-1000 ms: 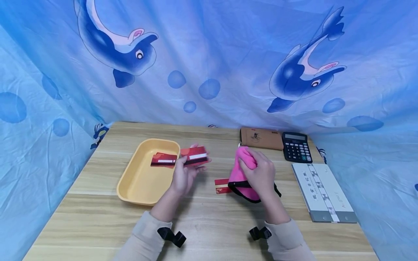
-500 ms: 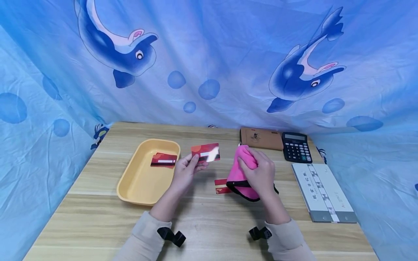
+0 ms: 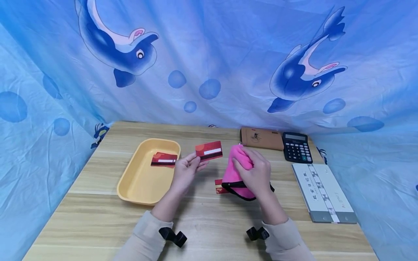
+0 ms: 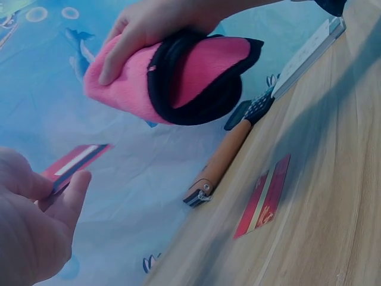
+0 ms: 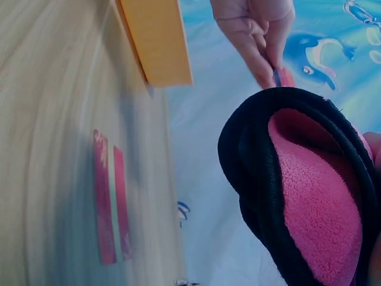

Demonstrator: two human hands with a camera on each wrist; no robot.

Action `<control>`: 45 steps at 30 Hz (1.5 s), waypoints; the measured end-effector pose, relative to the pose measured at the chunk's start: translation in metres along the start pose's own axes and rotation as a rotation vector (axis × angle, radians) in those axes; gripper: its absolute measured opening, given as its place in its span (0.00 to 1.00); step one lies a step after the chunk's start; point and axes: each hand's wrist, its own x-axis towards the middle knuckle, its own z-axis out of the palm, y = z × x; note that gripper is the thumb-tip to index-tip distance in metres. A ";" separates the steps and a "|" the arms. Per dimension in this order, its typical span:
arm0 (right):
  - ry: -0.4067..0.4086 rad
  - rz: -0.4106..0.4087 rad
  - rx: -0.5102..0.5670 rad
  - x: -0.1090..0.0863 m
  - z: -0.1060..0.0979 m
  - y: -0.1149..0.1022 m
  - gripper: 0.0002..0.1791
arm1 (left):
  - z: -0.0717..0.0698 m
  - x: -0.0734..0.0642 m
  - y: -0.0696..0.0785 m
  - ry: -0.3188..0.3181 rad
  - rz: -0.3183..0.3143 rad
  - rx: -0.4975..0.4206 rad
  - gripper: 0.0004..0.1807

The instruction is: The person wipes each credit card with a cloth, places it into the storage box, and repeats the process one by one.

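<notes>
Between thumb and fingers, my left hand (image 3: 186, 172) pinches a red card (image 3: 209, 150) with a white strip and a dark band, raised above the table. My right hand (image 3: 256, 172) grips a bunched pink cloth (image 3: 232, 174) with black edging, held up to the right of the card and apart from it. In the right wrist view the folds of the cloth (image 5: 315, 196) fill much of the picture. On the table below the cloth lies a red packet-like card (image 4: 263, 196) with a gold stripe. More red cards (image 3: 163, 160) lie in the yellow tray (image 3: 125, 181).
A brown wallet (image 3: 266, 139) and a black calculator (image 3: 297, 148) sit at the back right. In front of them is a white and grey book (image 3: 323, 192). A blue dolphin curtain (image 3: 241, 65) hangs behind the wooden table (image 3: 209, 224).
My left hand has lifted the card up and to the right, out from beside the tray. The right hand has shifted slightly left with the pink cloth.
</notes>
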 end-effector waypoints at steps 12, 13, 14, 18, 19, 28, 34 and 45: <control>-0.096 -0.140 -0.158 0.013 0.020 -0.028 0.19 | 0.023 -0.009 0.002 -0.185 0.065 0.189 0.19; -0.108 -0.149 -0.157 0.012 0.022 -0.032 0.19 | 0.023 -0.009 0.002 -0.188 0.074 0.220 0.19; -0.119 -0.160 -0.150 0.012 0.024 -0.036 0.19 | 0.023 -0.009 0.003 -0.188 0.093 0.261 0.19; -0.146 -0.188 -0.112 0.010 0.029 -0.046 0.19 | 0.020 -0.010 0.003 -0.189 0.125 0.370 0.20; -0.146 -0.187 -0.106 0.010 0.030 -0.047 0.19 | 0.019 -0.010 0.004 -0.194 0.127 0.375 0.20; -0.080 -0.056 -0.215 0.014 0.018 -0.026 0.20 | 0.007 -0.013 0.008 -0.216 0.118 0.316 0.18; -0.106 0.043 -0.273 0.016 0.009 -0.011 0.20 | 0.000 -0.014 0.011 -0.162 0.090 0.334 0.18; -0.089 0.065 -0.240 0.009 0.005 0.004 0.21 | -0.012 -0.004 0.015 0.029 0.020 0.208 0.18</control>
